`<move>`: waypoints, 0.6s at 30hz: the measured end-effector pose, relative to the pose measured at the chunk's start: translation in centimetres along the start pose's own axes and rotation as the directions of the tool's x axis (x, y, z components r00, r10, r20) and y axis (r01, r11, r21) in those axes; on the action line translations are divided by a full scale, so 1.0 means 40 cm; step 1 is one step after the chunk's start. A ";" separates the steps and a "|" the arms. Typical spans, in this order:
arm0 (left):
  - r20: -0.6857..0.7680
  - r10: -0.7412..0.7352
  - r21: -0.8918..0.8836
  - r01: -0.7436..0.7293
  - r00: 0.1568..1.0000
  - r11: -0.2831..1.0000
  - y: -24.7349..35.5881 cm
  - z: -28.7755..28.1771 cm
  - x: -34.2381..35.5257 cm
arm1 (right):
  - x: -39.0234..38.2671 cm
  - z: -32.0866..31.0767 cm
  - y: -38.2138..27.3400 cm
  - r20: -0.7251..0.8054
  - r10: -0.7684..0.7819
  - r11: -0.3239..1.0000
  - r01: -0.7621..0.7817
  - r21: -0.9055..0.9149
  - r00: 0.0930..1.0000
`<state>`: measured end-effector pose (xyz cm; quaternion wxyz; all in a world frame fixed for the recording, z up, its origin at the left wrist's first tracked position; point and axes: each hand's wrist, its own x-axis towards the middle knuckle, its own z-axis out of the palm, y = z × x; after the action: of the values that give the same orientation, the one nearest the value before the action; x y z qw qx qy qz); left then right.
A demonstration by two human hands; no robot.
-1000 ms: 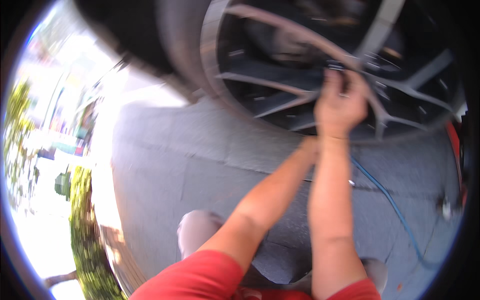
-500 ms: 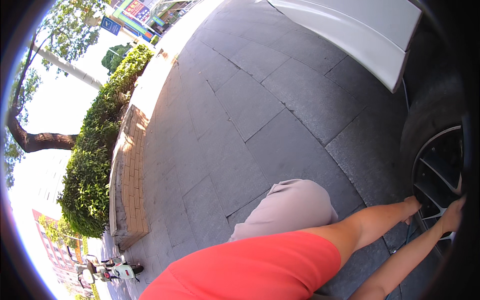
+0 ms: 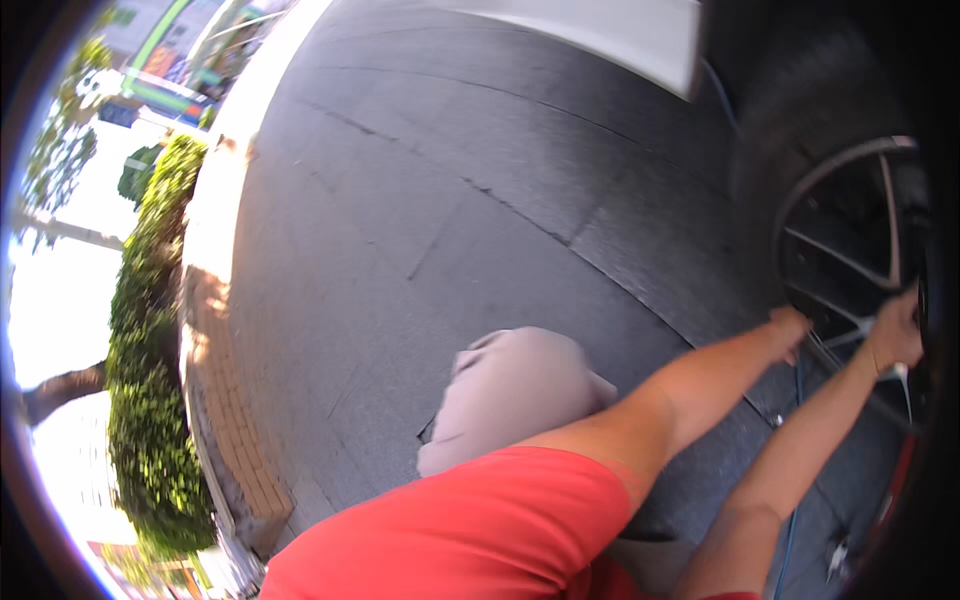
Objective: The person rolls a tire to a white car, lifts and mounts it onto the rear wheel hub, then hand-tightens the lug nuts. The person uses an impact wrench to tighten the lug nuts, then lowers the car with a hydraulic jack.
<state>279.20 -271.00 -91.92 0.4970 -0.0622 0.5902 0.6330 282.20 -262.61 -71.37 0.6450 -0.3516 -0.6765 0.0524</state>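
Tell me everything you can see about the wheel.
The wheel is upright at the far right, partly lost in the dark border, near a white panel. Its dark tyre looks like rubber; inside, a pale, metallic-looking rim surrounds light, slim spokes with dark gaps between. The left hand is at its lower-left edge, the right hand by the spokes; exact contact is unclear, as is whether it's turning.

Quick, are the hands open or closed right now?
Left hand: by the wheel, can't tell if open or closed.
Right hand: also at the wheel, can't tell.
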 end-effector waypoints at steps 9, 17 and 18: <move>0.294 -0.205 -0.171 0.262 0.934 0.950 0.069 -0.034 -0.066 | 0.018 -0.123 0.093 0.179 0.098 0.952 -0.145 0.269 0.979; 0.249 -0.191 -0.186 0.240 0.949 0.953 0.082 -0.016 -0.085 | -0.318 -0.385 0.398 0.959 0.281 0.959 -0.047 -0.278 0.046; 0.255 -0.201 -0.186 0.252 0.946 0.950 0.080 -0.015 -0.083 | -0.373 -0.407 0.423 0.962 0.211 0.974 0.039 -0.221 0.176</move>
<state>278.29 -272.71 -87.69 0.6230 -0.1091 0.4443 0.6345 302.72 -264.29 -90.06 0.0205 -0.3352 -0.9122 0.2350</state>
